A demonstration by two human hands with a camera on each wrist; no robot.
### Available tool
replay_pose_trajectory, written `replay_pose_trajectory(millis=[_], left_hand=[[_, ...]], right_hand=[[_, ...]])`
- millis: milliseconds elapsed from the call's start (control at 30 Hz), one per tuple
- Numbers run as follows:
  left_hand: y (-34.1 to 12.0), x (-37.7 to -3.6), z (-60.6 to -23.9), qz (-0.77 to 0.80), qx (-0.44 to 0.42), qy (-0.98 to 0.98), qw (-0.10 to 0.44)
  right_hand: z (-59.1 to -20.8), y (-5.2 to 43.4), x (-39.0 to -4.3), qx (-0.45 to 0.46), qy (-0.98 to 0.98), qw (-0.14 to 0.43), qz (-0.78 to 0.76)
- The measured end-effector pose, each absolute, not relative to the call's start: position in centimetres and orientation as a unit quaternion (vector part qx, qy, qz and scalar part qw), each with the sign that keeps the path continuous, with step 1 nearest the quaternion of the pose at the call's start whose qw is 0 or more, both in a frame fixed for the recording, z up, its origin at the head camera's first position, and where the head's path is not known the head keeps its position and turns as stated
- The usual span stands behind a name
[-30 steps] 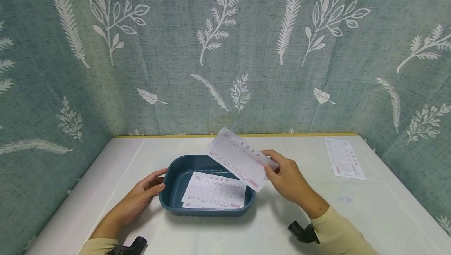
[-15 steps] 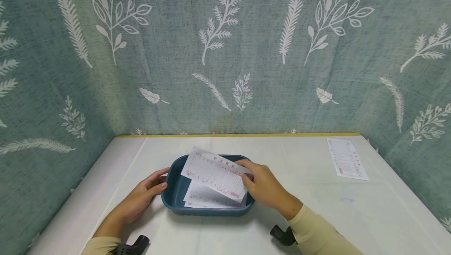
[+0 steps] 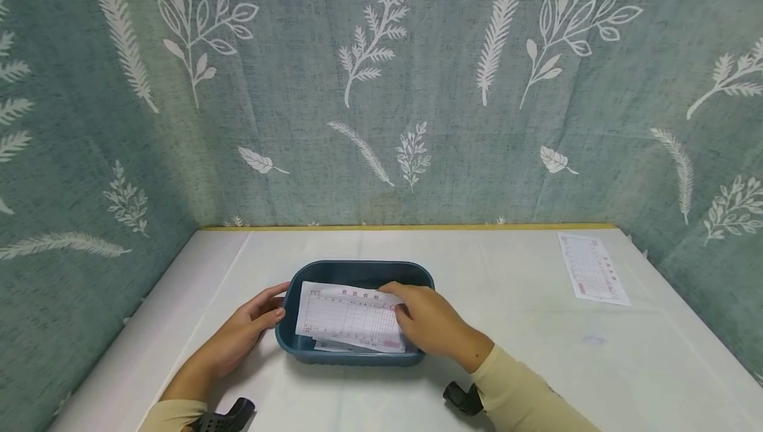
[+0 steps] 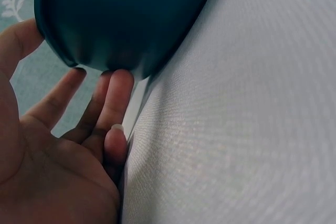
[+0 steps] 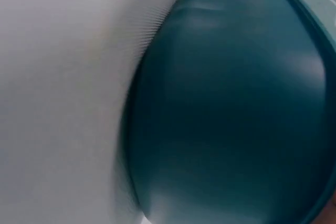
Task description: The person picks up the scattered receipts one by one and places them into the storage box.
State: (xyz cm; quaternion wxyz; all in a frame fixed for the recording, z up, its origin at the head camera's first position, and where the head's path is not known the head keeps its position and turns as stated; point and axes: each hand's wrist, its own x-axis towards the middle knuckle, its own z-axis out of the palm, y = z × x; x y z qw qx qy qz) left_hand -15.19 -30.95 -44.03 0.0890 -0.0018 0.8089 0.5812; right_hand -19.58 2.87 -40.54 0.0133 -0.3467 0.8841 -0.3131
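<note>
Lowered since the earlier frame, the printed slip (image 3: 352,317) now lies in the blue tray (image 3: 357,271), under the right hand (image 3: 430,326), whose fingers grasp its right end. From the head view, the left hand (image 3: 238,338) rests against the tray's left wall, fingers relaxed. Left wrist view: straight fingers (image 4: 113,103) touch the tray's (image 4: 126,14) underside. Right wrist view: only the tray wall (image 5: 226,108) shows, blurred.

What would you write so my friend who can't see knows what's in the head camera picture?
A person's right hand lays a printed paper form into a dark blue tray on a white table, while the left hand touches the tray's left side. Another form lies far right, before a leaf-patterned green curtain.
</note>
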Motion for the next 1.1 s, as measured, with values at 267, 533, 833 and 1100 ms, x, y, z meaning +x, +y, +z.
replay_pose_trajectory(millis=[267, 533, 833, 1100], left_hand=[[-30.87, -15.26, -43.60, 0.574, -0.005, 0.814, 0.092], [-30.85, -15.24, -43.72, 0.577, -0.007, 0.811, 0.096], [-30.89, -15.12, -43.75, 0.574, -0.014, 0.813, 0.094], [-30.73, -15.00, -43.66, 0.572, -0.020, 0.815, 0.094]], right_hand=[[-40.64, 2.72, -19.47, -0.364, 0.894, -0.024, -0.260], [-40.96, 2.70, -19.56, -0.367, 0.898, -0.027, -0.240], [-40.89, 2.51, -19.52, -0.370, 0.903, -0.040, -0.214], [-40.69, 2.50, -19.40, -0.372, 0.907, -0.029, -0.196]])
